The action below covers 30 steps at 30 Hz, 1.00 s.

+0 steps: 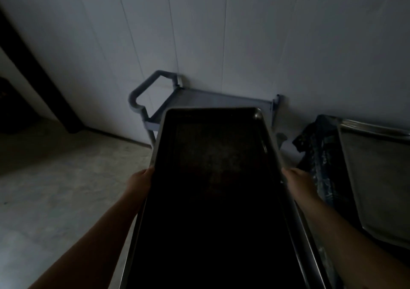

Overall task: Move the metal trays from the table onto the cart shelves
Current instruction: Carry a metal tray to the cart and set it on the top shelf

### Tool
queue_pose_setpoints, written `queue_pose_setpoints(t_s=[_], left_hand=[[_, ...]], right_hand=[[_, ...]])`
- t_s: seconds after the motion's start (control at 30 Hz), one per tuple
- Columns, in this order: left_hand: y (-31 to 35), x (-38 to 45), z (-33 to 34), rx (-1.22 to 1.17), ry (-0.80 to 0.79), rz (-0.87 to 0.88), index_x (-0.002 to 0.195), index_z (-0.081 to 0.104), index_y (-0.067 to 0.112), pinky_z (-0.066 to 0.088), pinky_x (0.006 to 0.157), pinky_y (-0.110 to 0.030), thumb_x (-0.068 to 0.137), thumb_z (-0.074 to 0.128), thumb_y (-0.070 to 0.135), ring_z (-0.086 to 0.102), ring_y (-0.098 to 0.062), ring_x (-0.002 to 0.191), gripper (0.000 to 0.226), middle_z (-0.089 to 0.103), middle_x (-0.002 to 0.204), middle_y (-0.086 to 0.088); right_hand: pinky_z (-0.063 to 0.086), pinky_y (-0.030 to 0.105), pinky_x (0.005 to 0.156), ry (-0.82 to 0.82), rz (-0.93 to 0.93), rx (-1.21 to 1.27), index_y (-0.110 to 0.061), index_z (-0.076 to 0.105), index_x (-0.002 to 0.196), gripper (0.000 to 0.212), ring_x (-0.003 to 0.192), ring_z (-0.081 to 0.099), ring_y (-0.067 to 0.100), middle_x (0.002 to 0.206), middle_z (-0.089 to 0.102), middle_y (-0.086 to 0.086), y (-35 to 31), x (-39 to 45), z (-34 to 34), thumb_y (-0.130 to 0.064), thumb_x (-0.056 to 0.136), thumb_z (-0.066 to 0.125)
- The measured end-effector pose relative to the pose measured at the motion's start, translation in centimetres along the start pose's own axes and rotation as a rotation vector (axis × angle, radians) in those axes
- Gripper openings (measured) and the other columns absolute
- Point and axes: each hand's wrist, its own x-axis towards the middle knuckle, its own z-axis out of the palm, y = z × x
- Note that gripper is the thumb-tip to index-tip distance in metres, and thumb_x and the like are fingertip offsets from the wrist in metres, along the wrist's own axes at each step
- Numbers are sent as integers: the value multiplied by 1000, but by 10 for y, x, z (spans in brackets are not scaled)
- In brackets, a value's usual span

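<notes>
Head view, dim light. Item: one dark metal tray (218,188), long and rectangular, held in the air in front of the person. Long axis runs away from the camera toward the wall (221,33); far short edge with rounded corners lies over the near part of the cart's top shelf (199,98), whether touching it or above it cannot be told.

Left hand (142,183): clasped on the tray's left long rim, about midway along its visible length, fingers wrapped under the edge and hidden. Right hand (298,181): clasped likewise on the right long rim, opposite the left.

Cart (155,113): grey, standing against the wall, loop handle (142,91) at its left end, an upright post at its right rear corner.

Open room: bare floor (55,177) to the left of the tray. To the right, close beside the right forearm, a dark patterned cloth (319,153), then a second metal tray (381,177), pale, at the frame edge.
</notes>
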Motion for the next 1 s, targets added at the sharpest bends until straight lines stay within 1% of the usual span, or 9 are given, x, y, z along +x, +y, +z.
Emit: queue_pose_setpoints(t_s=[0.13, 0.23, 0.33, 0.43, 0.53, 0.6, 0.67, 0.8, 1.0], left_hand=[[9, 34, 4, 4, -31, -61, 91, 74, 19, 53, 58, -32, 94, 53, 43, 71, -23, 69, 32, 75, 80, -9], [22, 72, 8, 61, -91, -45, 91, 71, 19, 52, 52, -26, 97, 50, 37, 67, -17, 63, 28, 73, 81, -9], [37, 122, 15, 90, -87, -38, 88, 69, 19, 49, 51, -26, 97, 48, 33, 67, -14, 61, 26, 72, 80, -6], [53, 180, 20, 28, -78, -81, 93, 70, 17, 51, 58, -30, 95, 51, 34, 70, -19, 71, 26, 73, 88, -10], [72, 241, 24, 48, 13, -54, 108, 69, 6, 54, 86, -45, 97, 50, 30, 66, -36, 100, 33, 70, 109, -19], [83, 271, 23, 25, 69, -81, 115, 65, 0, 49, 94, -47, 97, 49, 28, 62, -40, 106, 36, 66, 117, -24], [90, 298, 19, 5, 55, -129, 109, 67, -1, 50, 86, -45, 96, 49, 29, 63, -35, 93, 37, 68, 111, -25], [95, 335, 16, -106, 35, -282, 98, 67, 5, 49, 71, -37, 94, 52, 34, 64, -28, 79, 33, 71, 99, -21], [86, 359, 37, -245, 137, -376, 96, 67, 9, 47, 63, -31, 98, 48, 35, 61, -22, 70, 32, 66, 84, -14]], right_hand=[[44, 45, 91, -11, -20, -71, 11, 63, 95, 42, 96, 56, 43, 102, 59, 34, -14, 39, 12, -28, 97, 47], [42, 39, 72, -28, 11, -71, -2, 64, 78, 35, 76, 54, 34, 83, 58, 24, -25, 72, 25, -28, 96, 49], [38, 30, 60, -2, 17, -91, -8, 63, 76, 27, 70, 56, 27, 82, 63, 17, -41, 115, 43, -25, 93, 52], [43, 33, 68, 62, -31, -125, -8, 65, 72, 27, 75, 60, 34, 77, 64, 16, -70, 169, 64, -25, 90, 54], [38, 32, 68, 49, -77, -257, -12, 61, 74, 27, 76, 53, 29, 79, 57, 11, -110, 222, 88, -30, 92, 52], [35, 30, 62, 38, -116, -302, -12, 55, 64, 31, 74, 49, 28, 70, 53, 10, -131, 255, 106, -25, 92, 52], [37, 31, 59, 3, -131, -323, -12, 55, 62, 33, 74, 53, 31, 66, 55, 10, -149, 286, 126, -25, 92, 51], [44, 38, 73, -63, -166, -383, -1, 67, 82, 30, 85, 61, 37, 89, 65, 24, -174, 343, 163, -24, 92, 52], [45, 42, 67, -159, -259, -439, 0, 62, 72, 30, 74, 59, 35, 76, 63, 26, -190, 421, 205, -21, 91, 51]])
